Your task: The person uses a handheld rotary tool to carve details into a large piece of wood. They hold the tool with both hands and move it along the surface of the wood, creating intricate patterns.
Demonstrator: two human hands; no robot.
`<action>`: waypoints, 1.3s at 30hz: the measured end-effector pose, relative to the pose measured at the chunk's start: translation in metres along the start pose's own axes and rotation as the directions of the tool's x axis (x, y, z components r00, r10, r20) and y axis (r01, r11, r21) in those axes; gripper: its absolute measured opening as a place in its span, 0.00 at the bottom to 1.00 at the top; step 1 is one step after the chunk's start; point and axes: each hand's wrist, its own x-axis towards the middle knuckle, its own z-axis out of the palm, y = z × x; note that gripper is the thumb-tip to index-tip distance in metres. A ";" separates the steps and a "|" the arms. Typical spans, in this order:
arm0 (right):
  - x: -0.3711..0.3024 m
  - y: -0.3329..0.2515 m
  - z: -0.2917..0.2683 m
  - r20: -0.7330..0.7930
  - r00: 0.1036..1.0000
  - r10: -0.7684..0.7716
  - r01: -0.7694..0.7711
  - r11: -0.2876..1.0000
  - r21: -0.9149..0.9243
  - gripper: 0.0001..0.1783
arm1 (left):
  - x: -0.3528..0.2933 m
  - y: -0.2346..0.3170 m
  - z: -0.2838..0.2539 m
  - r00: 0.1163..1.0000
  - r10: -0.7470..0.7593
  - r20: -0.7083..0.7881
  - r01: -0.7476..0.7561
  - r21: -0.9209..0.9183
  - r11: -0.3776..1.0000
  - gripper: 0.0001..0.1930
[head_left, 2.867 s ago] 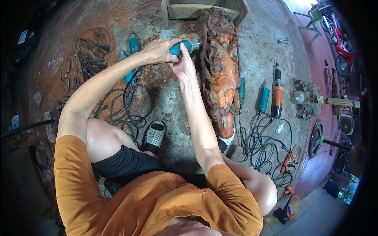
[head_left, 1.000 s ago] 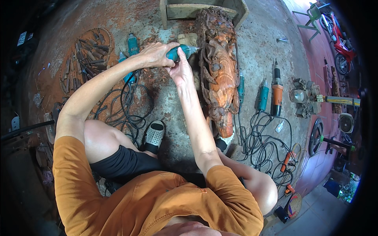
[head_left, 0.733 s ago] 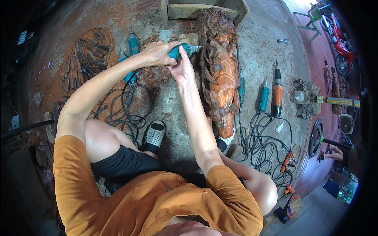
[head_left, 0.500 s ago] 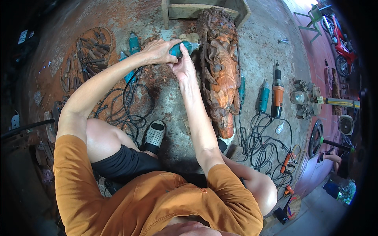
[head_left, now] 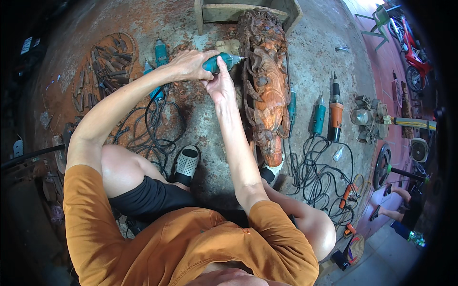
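Note:
A teal die grinder (head_left: 220, 63) lies almost level in both my hands, its pointed nose turned right toward the carving. My left hand (head_left: 193, 66) wraps round the rear of its body from the left. From below, my right hand (head_left: 222, 86) grips it with the thumb laid up along its side; the fingers are partly hidden. The thin bit is at the left edge of a long, dark, reddish-brown wood carving (head_left: 268, 90), touching or very close to it; I cannot tell which. The carving's far end meets a wooden stand and its narrow end points toward me.
Two teal grinders (head_left: 161, 52) with tangled black cords lie left, near a round tray of chisels (head_left: 112, 64). Right of the carving are more teal tools (head_left: 319, 117), an orange grinder (head_left: 337, 119) and cords. A wooden stand (head_left: 224, 13) stands behind. Another person's legs (head_left: 393, 205) show far right.
My hands and the grinder have shifted very slightly left and down, with the grip unchanged. At the far right, more of the other person's legs has come into view.

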 end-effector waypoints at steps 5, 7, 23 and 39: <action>0.000 0.003 -0.007 0.031 0.999 0.023 -0.023 0.999 -0.025 0.31 | -0.009 0.011 -0.007 0.998 -0.047 0.051 0.050 -0.051 0.997 0.43; 0.004 0.004 -0.008 0.043 0.998 0.042 -0.041 0.999 -0.034 0.31 | -0.009 0.008 -0.008 0.998 -0.047 0.049 0.050 -0.075 0.996 0.44; 0.020 0.005 -0.009 0.047 0.999 0.014 -0.013 1.000 -0.023 0.30 | 0.008 -0.019 0.005 0.999 0.046 0.018 -0.046 -0.026 0.999 0.44; -0.007 0.011 -0.009 0.034 0.999 0.006 -0.006 1.000 -0.004 0.32 | -0.003 -0.007 -0.001 0.989 0.126 0.078 -0.121 -0.060 0.991 0.43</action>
